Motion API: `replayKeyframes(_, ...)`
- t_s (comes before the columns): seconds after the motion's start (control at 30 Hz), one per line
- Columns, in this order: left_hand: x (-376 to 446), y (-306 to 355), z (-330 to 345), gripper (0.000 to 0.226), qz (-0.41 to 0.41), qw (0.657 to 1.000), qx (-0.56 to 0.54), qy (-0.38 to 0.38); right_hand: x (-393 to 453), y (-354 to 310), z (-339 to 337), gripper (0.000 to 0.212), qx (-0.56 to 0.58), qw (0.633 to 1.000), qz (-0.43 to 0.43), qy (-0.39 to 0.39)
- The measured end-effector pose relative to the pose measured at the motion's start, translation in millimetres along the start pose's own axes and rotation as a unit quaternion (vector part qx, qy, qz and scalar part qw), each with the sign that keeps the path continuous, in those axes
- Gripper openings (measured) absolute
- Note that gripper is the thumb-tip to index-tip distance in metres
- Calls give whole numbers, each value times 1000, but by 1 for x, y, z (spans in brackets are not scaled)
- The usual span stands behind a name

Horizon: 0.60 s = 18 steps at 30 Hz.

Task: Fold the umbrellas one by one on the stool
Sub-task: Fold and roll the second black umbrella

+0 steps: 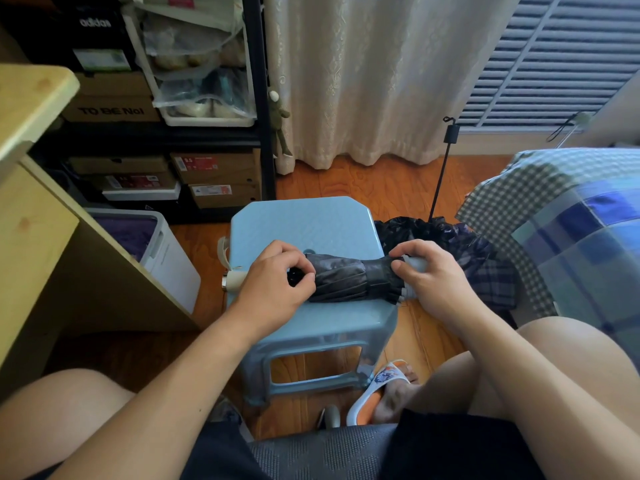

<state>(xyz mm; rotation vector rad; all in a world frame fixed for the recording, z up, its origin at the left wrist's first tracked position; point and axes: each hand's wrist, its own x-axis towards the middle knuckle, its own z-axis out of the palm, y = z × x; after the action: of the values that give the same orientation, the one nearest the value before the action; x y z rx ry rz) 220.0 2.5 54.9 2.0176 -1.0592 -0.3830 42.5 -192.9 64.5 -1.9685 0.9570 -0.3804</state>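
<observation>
Between the two hands, a dark folded umbrella (pixel 341 279) lies on its side across the light blue plastic stool (pixel 311 223). Curled fingers of the left hand (pixel 277 278) grip its left end, beside a cream handle (pixel 233 280) that juts past the stool's edge. Thumb and fingers of the right hand (pixel 429 275) pinch the gathered canopy edge at the right end. Beyond the right fingers, a second, unfolded umbrella (pixel 450 237) rests on the wooden floor (pixel 381 181), its shaft upright, beside a checked blanket (pixel 554 209).
</observation>
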Motion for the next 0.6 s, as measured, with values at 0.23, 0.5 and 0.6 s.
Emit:
replayKeyframes(0.23, -1, -1, 15, 14, 17, 997, 41, 61, -2, 2, 0, 18, -27, 999, -37, -3)
replayKeyframes(0.5, -3, 3, 28, 18, 0, 991, 73, 109, 3, -2, -4, 9, -44, 999, 17, 0)
replayKeyframes(0.6, -2, 3, 28, 19, -13, 991, 89, 94, 9, -6, 0, 14, -25, 999, 45, -6)
